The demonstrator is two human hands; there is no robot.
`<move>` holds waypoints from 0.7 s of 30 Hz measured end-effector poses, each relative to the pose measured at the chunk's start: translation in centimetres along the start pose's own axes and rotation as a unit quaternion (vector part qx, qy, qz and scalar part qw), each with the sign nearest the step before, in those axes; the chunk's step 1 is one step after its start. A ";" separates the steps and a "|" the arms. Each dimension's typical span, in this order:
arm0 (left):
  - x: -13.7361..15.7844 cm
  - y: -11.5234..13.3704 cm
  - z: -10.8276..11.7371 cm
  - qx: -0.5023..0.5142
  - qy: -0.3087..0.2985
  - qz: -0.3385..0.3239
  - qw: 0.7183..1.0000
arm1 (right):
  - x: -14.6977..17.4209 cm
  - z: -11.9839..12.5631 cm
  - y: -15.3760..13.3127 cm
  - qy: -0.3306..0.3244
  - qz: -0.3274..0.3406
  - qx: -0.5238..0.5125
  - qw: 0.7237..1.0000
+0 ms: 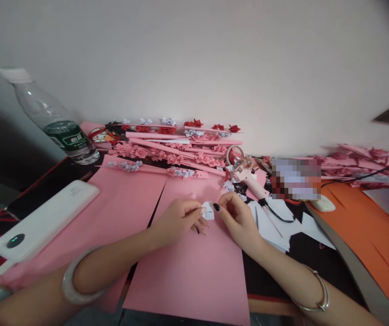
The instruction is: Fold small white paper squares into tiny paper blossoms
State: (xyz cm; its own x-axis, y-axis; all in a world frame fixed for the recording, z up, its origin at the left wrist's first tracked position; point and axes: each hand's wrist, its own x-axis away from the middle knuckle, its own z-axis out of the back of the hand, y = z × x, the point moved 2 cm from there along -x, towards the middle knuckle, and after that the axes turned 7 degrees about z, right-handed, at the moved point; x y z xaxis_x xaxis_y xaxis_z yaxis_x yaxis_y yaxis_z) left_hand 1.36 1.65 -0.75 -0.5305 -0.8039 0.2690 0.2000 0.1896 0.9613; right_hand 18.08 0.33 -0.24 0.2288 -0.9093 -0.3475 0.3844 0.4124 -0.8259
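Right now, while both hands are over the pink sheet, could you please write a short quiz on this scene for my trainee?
1. True or false: the left hand holds the small white paper.
2. What colour is the label around the bottle? A) red B) green C) yellow
3. Fill in: the white power bank lies on the person's ____ side.

Key: 1. True. 2. B. 3. Left.

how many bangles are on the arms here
2: a pale bangle on the left forearm and a silver-coloured bangle on the right forearm. Any higher up the arms would be out of frame.
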 end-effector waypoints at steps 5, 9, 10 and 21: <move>-0.1 -0.2 0.0 0.045 0.005 0.021 0.999 | 0.0 0.0 -0.4 -0.012 0.023 0.052 0.998; -0.2 -0.4 0.0 0.072 -0.031 0.039 0.996 | -0.2 0.0 -0.3 0.005 0.029 0.058 0.998; -0.2 -0.4 0.0 0.077 -0.037 0.043 0.995 | -0.2 0.0 -0.3 0.008 0.035 0.061 0.997; -0.3 -0.2 -0.1 0.077 -0.029 0.065 0.994 | 0.5 0.0 -0.9 -0.029 0.173 0.119 0.977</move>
State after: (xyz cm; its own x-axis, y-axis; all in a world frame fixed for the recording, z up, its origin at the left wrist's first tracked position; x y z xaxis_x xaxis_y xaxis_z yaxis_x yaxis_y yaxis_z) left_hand 1.57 1.82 -1.06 -0.5566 -0.7333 0.3905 0.1437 0.3780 0.9146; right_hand 17.83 -0.46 0.36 0.4296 -0.7107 -0.5571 0.4708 0.7027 -0.5334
